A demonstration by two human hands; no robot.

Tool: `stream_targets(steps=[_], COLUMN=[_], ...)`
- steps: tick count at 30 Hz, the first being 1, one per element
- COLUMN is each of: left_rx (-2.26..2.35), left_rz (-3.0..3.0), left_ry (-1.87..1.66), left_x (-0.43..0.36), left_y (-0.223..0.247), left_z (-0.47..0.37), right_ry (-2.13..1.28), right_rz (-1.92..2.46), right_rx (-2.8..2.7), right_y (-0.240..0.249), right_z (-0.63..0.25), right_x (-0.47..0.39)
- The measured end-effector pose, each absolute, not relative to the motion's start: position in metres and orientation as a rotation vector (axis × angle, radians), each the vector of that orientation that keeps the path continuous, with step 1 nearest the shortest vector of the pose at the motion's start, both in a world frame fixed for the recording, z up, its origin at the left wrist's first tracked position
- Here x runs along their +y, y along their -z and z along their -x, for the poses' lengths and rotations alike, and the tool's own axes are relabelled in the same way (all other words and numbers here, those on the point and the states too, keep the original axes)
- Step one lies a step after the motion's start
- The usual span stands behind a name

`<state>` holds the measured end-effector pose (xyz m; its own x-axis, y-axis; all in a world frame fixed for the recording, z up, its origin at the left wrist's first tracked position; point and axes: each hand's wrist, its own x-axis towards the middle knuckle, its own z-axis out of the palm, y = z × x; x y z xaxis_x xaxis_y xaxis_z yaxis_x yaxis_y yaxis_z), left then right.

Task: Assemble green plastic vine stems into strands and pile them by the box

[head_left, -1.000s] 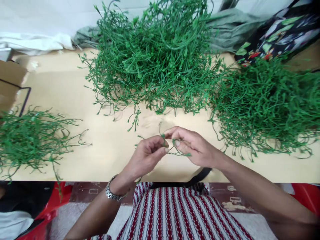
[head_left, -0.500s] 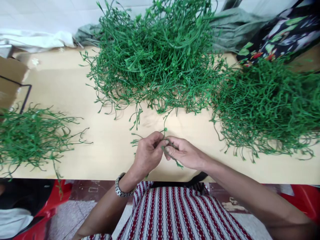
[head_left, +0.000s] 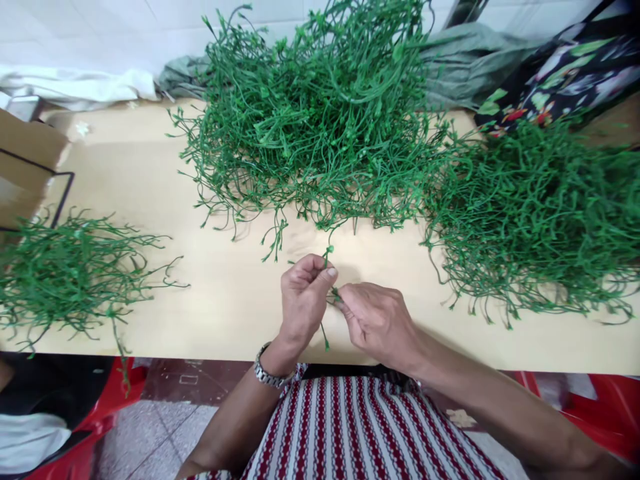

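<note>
Close to the table's front edge, my left hand (head_left: 306, 298) is closed in a pinch on a thin green artificial stem (head_left: 325, 337), whose tips stick out above and below the fingers. My right hand (head_left: 376, 317) is right beside it, its fingers closed on a part of the same green piece at about the height of my left thumb. Most of what lies between the fingers is hidden. Just beyond my hands, a few loose stem ends (head_left: 275, 237) hang out from the big pile of green stems (head_left: 320, 127).
A second green pile (head_left: 535, 220) lies at the right, a smaller one (head_left: 70, 273) at the left, partly over the front edge. A cardboard box (head_left: 25, 167) stands at the far left. Cloth (head_left: 465, 60) and a floral bag (head_left: 565, 73) line the wall. Red chairs (head_left: 600, 413) show below.
My right hand has turned over, its back now facing up, and has drawn slightly down and right. The left hand has shifted slightly right, still pinching the stem.
</note>
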<state>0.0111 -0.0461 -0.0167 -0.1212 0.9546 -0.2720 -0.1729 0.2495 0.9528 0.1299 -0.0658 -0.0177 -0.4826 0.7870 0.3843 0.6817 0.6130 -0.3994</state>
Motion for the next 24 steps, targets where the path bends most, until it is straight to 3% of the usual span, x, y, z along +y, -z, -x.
stream_targets(steps=[9,24], left_rx=[1.120,1.044], left_rz=[-0.891,-1.144], left_ry=[-1.093,-0.667], left_x=[-0.043,-0.048], left_y=[0.012,0.003], left_z=[-0.004,0.015], right_ry=[-0.585,-0.587], right_rz=[1.089,0.822], right_rx=[-2.209,-2.458], right_y=[0.014,0.017], right_z=[-0.150,-0.162], right_x=[-0.057,-0.042])
